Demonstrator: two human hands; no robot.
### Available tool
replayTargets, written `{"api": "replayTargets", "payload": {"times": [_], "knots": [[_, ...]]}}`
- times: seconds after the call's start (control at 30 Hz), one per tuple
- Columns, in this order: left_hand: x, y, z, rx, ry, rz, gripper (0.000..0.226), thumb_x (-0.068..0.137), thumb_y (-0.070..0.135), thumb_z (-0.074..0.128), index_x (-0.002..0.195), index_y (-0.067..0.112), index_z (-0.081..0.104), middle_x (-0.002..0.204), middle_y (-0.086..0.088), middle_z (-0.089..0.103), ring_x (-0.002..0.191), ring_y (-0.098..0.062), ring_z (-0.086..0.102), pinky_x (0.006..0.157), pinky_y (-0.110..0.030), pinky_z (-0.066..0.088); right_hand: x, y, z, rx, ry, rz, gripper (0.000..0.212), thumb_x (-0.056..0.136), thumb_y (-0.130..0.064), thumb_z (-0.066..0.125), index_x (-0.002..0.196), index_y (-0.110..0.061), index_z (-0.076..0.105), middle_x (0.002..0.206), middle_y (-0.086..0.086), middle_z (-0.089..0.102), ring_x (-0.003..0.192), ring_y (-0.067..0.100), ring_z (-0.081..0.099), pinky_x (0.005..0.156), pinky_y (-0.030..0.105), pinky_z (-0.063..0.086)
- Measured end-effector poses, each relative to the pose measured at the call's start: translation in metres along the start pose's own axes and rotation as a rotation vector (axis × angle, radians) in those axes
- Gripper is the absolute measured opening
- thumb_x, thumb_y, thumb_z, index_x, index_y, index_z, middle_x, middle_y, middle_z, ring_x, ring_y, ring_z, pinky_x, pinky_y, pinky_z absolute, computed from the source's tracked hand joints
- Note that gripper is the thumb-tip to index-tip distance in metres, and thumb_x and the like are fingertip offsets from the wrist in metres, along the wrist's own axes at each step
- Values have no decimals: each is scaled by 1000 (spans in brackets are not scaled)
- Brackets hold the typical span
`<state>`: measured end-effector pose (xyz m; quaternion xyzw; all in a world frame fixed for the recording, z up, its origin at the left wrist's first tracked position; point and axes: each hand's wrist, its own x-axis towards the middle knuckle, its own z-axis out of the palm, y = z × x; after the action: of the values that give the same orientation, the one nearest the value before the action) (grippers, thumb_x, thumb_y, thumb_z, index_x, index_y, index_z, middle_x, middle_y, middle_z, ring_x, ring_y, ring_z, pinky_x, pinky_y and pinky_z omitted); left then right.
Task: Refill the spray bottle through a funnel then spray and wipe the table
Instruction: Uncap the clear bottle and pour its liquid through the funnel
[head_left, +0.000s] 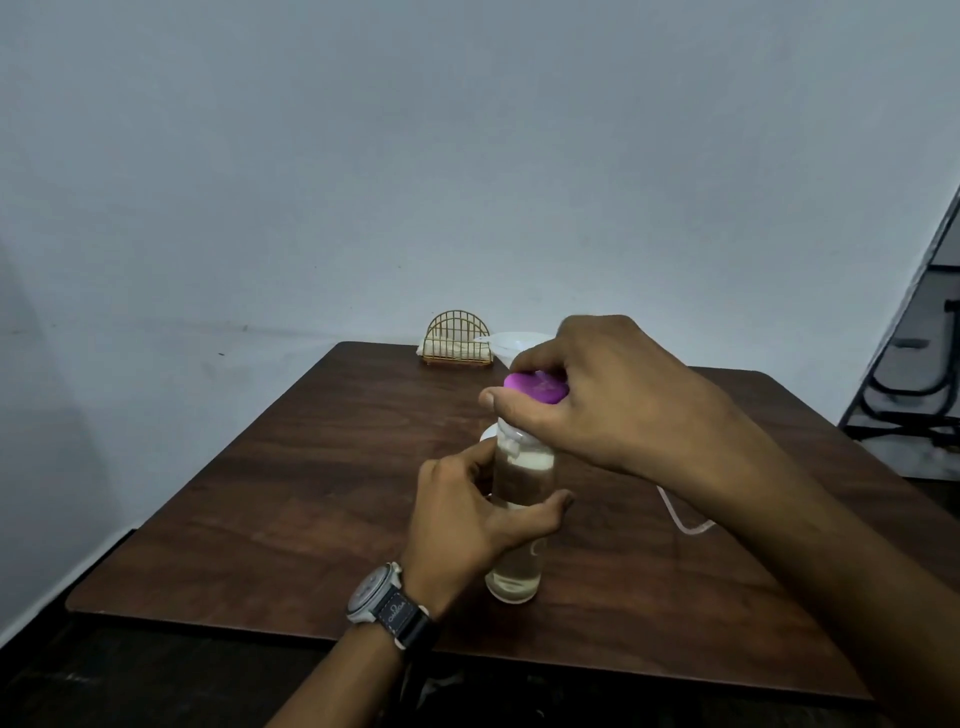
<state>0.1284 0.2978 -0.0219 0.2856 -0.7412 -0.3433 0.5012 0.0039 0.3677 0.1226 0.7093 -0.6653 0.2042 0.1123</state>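
Note:
A clear spray bottle (514, 577) with a little liquid in it stands upright on the dark wooden table (291, 493). My left hand (467, 514) wraps around the bottle's middle. My right hand (618, 400) grips the purple spray head (532, 387) at the top of the bottle. A white funnel (511, 343) sits behind the bottle, partly hidden by my right hand. A clear thin tube (685, 522) shows on the table under my right forearm.
A gold wire napkin holder (457, 340) with a pale cloth or napkins stands at the table's far edge by the wall. A small white object (488, 431) peeks out behind the bottle. Dark metal furniture legs (914, 384) stand at the right.

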Motion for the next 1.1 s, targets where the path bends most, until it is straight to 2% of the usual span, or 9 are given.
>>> {"api": "replayTargets", "payload": {"times": [0.13,0.23,0.33,0.43,0.6,0.77,0.9,1.0,1.1], "knots": [[1,1,0,0,-3,22,25,66,39,92,84,31,77,75,19,78,70,2,75,61,-17,56,-3,-2,1,-43,-32,-65,48,96,-59,51,94,-19,77,84,-1,52,75,13,52,64,34,43],[1,0,-2,-32,-36,15,25,66,36,92,87,33,78,76,17,78,72,1,75,62,-17,56,-4,2,-6,96,-124,-85,25,99,-42,62,118,-34,75,114,-11,64,103,9,60,85,30,50],[3,0,-3,-34,-61,21,26,67,36,92,88,31,78,77,16,79,73,1,76,62,-16,56,-6,9,-12,286,-242,-125,30,94,-20,69,116,-38,77,132,-22,65,122,-1,59,105,29,49],[2,-1,-3,-51,-56,40,26,68,36,91,89,31,78,79,17,79,74,-1,77,63,-20,59,-11,10,-14,394,-322,-196,47,85,-28,61,127,-46,69,142,-27,58,130,-10,51,106,18,46],[2,-1,-2,-49,-49,36,27,65,35,92,87,32,77,78,18,78,72,2,76,63,-14,55,-5,7,-14,95,13,-90,61,85,-81,46,130,-45,64,118,-18,61,107,2,60,90,29,51],[2,0,-3,-84,-57,52,25,66,32,92,86,29,77,77,14,79,72,1,75,61,-14,53,-2,-5,-6,-8,10,-161,30,98,-52,55,105,-33,77,103,-8,63,93,14,62,80,39,54],[3,1,-2,-106,-68,36,23,65,31,92,82,33,76,75,12,78,68,4,72,60,-14,51,-6,-2,-10,244,-116,-167,27,80,-23,59,94,-37,78,106,-17,67,99,1,63,82,29,53],[4,-3,-1,-111,-75,32,28,66,33,92,89,29,77,79,12,80,74,-3,76,65,-20,57,-7,3,-11,412,-87,-111,27,82,-31,66,105,-41,76,111,-23,68,105,-6,63,87,21,51],[7,-5,2,-118,-95,37,30,67,32,92,93,27,78,83,11,81,78,-6,78,69,-22,59,-4,7,-9,173,76,-26,30,92,-58,63,108,-37,76,106,-14,65,99,4,62,86,29,52]]}}
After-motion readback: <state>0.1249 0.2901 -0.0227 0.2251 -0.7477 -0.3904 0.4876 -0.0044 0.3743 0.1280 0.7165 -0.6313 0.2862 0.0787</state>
